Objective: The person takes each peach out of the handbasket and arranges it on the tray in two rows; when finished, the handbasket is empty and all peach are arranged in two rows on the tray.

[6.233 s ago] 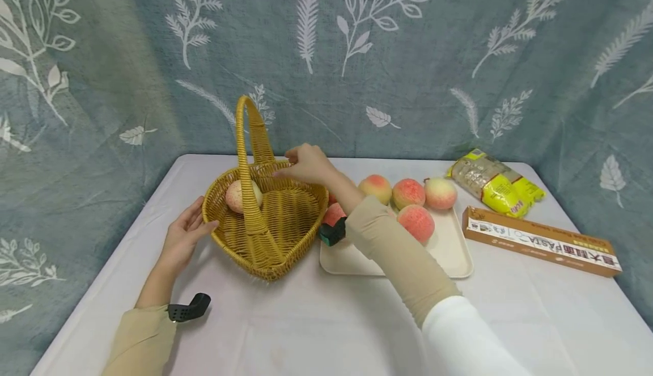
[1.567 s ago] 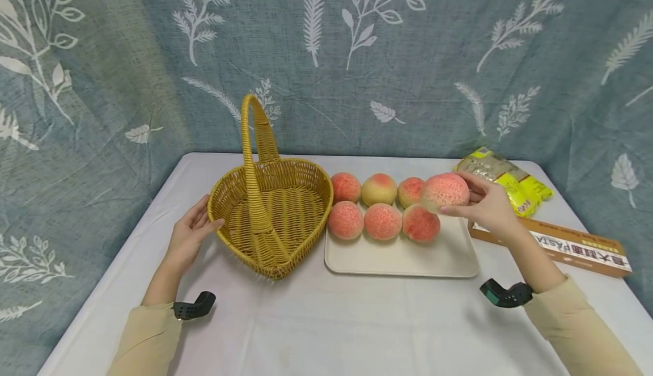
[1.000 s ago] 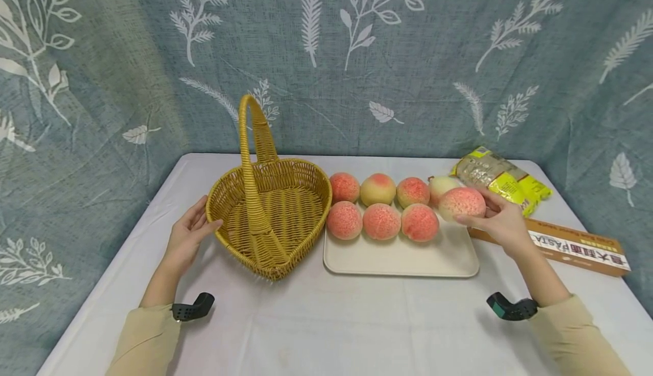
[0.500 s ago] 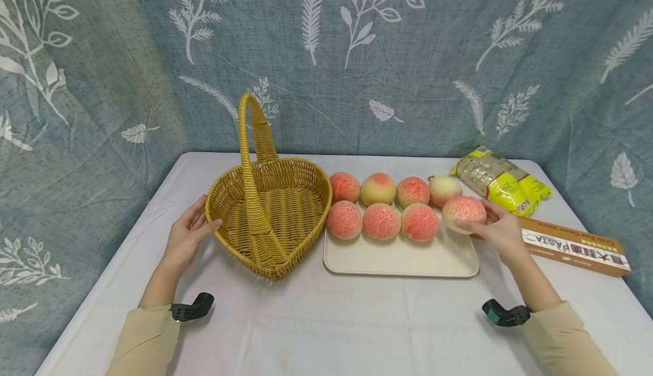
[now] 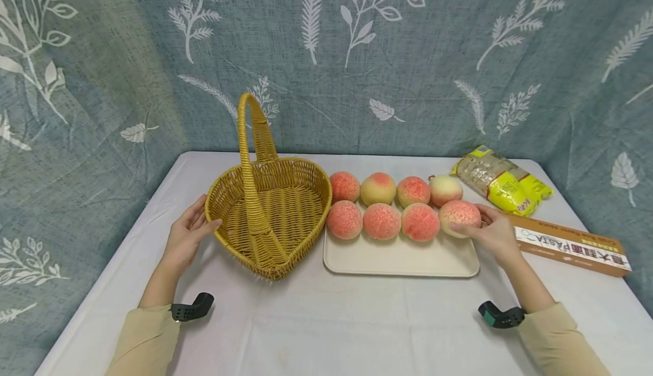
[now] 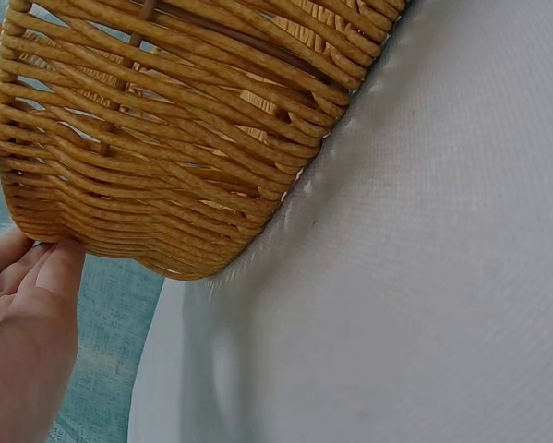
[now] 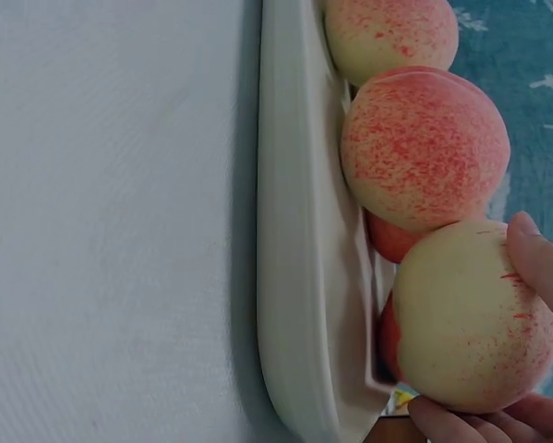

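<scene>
My left hand [image 5: 185, 239] touches the left side of a heart-shaped wicker basket [image 5: 285, 251], thumb at the rim. In the left wrist view the fingertips lie against the basket's woven wall [image 6: 165, 157]. The basket's bare woven bottom shows under its tall handle. My right hand [image 5: 492, 233] holds a pink and cream peach [image 5: 459, 217] over the right end of a cream tray [image 5: 403, 260]. It is the rightmost of the front row, beside another peach [image 5: 420, 222]. In the right wrist view the thumb lies over the held peach [image 7: 465, 314], fingers beneath.
A back row of peaches, among them a yellowish one [image 5: 378, 189] and a pale one [image 5: 446, 190], runs behind the front row. A brown pasta box [image 5: 571, 245] and a yellow-ended clear food bag [image 5: 492, 180] lie right of the tray on the white-clothed table [image 5: 331, 325].
The peach earlier in the basket is gone from it. My right hand has moved from over the basket to the tray, lowering a peach leftward into the front row. Left hand stays put.
</scene>
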The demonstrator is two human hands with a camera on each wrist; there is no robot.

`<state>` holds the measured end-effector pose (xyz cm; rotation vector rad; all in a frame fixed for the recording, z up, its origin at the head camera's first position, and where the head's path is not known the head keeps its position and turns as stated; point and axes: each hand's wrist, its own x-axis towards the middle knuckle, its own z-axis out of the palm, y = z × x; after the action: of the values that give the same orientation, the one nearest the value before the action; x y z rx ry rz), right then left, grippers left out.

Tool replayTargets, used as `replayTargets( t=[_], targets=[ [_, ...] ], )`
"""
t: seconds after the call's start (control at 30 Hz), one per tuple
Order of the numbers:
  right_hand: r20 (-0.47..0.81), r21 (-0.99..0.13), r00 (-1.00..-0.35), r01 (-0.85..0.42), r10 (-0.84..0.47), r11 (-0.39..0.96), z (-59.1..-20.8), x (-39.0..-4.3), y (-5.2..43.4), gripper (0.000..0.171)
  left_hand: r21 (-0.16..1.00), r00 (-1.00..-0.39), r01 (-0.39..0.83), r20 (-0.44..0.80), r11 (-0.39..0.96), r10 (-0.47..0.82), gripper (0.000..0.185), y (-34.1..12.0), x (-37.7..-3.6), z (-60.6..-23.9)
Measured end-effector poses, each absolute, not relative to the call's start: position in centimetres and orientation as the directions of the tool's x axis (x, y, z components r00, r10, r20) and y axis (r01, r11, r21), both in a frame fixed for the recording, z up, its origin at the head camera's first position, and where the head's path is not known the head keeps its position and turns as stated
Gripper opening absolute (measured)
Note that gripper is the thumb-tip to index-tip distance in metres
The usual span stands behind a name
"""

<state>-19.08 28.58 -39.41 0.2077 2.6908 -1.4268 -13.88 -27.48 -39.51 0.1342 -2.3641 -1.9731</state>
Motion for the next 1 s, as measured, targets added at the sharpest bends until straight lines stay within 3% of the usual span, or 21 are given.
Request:
replayTargets(
  t=[0.43,0.77,1.0],
  targets=[
    [-0.047,-0.662,-0.999,0.047,0.021,0.748,-39.28,-19.12,28.66,0.083,0.983,-0.994,-0.037,-0.018,0.179,-0.106,0.077,-27.49,-13.93,-39.62],
    [-0.067,-0.670,-0.990,-0.044,-0.120,0.741,-38.66,-19.01,29.12,0.084,0.979,-0.994,-0.046,-0.026,0.196,-0.107,0.076,-27.69,-14.07,-39.62],
    [0.078,-0.704,-0.996,-0.089,-0.048,0.705,-39.30,-18.66,28.59,0.070,0.979,-0.995,-0.039,-0.019,0.202,-0.102,0.077,-27.72,-14.08,-39.80]
  ],
)
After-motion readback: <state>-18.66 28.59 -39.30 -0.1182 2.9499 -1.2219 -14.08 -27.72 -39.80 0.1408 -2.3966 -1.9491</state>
